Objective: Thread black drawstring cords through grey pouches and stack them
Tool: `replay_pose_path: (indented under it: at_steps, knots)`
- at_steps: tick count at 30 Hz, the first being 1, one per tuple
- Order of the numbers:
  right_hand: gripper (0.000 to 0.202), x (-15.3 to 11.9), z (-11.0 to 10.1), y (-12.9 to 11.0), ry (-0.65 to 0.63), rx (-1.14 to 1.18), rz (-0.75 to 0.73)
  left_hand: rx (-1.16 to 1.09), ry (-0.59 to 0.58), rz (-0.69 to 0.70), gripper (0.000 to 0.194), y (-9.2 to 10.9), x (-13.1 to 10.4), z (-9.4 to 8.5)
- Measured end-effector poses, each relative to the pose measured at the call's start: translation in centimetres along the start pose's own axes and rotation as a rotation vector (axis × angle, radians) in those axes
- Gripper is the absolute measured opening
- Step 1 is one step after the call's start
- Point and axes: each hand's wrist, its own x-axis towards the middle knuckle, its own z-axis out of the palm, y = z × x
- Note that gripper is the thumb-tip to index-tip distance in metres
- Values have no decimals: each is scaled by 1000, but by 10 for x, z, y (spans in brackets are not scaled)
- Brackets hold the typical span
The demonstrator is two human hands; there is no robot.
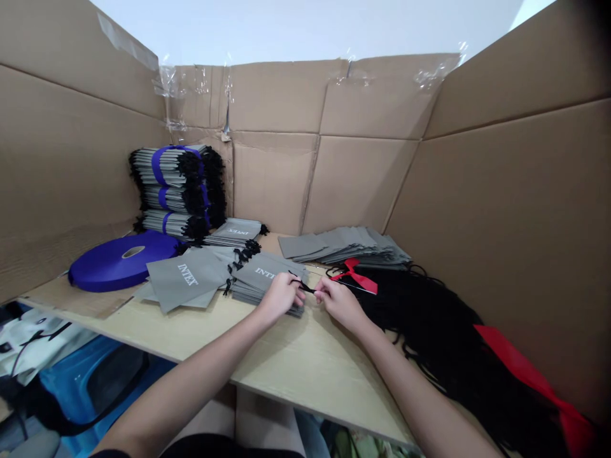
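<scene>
My left hand (282,294) is closed on a black cord (308,289), just above a stack of grey pouches (255,273) printed INTEX. My right hand (338,301) pinches the same cord a short way to the right, so a short piece stretches between the two hands. Beside the right hand lies a large bundle of black cords (420,318), tied at its near end with a red strip (356,277). A thin, shiny, straight thing shows by that strip; its kind is unclear. More loose INTEX pouches (184,277) lie fanned out to the left.
Purple-banded bundles of corded pouches (167,172) are stacked at the back left, behind a roll of purple ribbon (109,262). Flat grey pieces (344,245) lie at the back. Cardboard walls (272,172) enclose the wooden table (305,369). A blue plastic stool (76,388) stands below left.
</scene>
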Motion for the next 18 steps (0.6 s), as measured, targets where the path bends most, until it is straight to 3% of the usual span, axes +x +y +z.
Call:
replay_pose_path:
  at_steps: [4, 8, 14, 18]
  knots:
    - [7, -1, -3, 18, 9, -15, 44, -22, 58, 143, 38, 7, -2, -16]
    - [6, 1, -4, 36, -8, 59, 84, -55, 127, 278, 41, 12, 2, -35]
    - [19, 6, 0, 32, -19, 240, 78, 176, -98, 321, 40, 9, -4, -29]
    - [28, 5, 2, 24, -66, 356, 40, 11, -333, 124, 32, 10, -11, -22]
